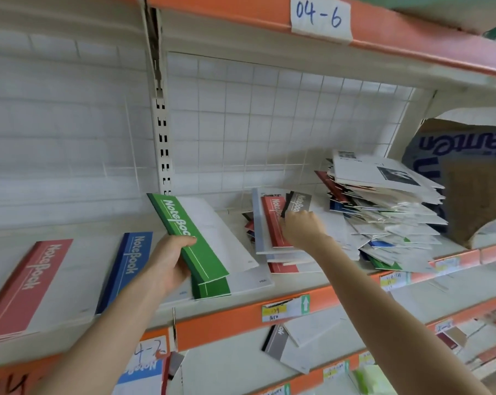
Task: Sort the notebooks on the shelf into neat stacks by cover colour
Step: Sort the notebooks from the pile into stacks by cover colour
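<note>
Head view: the left hand (167, 262) has its grip wrapped around the spine edge of the green notebook (194, 240), tilted up over the green stack on the shelf (269, 306). The right hand (303, 229) pinches a grey notebook (299, 202) above the red one (273, 220), beside the messy pile (389, 212).

Orange-edged shelving (241, 320), white grid backing (269, 115)
</note>
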A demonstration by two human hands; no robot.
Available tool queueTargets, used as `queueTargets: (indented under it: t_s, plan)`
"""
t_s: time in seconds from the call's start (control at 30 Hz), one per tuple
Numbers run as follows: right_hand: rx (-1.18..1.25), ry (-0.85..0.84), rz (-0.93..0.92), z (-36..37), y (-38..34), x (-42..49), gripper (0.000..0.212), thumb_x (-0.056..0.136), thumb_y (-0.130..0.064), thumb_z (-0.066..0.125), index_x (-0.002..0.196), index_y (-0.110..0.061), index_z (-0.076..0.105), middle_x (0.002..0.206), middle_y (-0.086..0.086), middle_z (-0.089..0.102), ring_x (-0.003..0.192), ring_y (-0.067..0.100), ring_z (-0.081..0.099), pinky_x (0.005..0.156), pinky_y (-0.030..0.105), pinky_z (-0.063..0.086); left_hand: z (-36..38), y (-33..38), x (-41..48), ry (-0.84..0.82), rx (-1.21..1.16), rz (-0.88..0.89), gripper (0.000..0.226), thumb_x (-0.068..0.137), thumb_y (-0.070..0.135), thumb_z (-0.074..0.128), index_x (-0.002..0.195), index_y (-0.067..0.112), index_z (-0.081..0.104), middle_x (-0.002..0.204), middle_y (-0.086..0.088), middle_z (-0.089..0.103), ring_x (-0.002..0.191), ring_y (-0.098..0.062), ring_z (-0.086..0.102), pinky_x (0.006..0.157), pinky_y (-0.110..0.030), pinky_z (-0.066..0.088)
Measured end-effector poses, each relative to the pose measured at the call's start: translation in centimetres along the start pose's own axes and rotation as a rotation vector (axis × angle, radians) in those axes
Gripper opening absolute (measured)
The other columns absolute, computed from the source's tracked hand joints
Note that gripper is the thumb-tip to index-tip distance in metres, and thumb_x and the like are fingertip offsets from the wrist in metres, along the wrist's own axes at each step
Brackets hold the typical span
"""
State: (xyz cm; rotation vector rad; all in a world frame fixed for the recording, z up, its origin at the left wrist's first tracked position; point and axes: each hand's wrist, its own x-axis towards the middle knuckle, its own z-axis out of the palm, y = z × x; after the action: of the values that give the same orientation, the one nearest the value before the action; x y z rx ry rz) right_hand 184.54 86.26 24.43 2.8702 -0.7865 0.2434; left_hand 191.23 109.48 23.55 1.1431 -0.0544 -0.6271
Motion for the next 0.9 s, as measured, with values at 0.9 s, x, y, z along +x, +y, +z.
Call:
queueTargets:
  t_s: [0.9]
  plan:
    - [0.446,0.075,0.005,0.3,1.2,-4.7,0.046,0.096,-0.038,0.044,0.132,-0.009,0.046,0.133,0.010,0.051,0.122,0.026,0.049,0.098,0.035,0.041,0.2,-1.3,-1.9,0.049,-0.148,-0.108,0.009,0.096,0.012,0.045,0.091,0.012,0.052,0.087,-0.008,0.060,0.077,-0.022,0.057,0.069,-0.041,0.043]
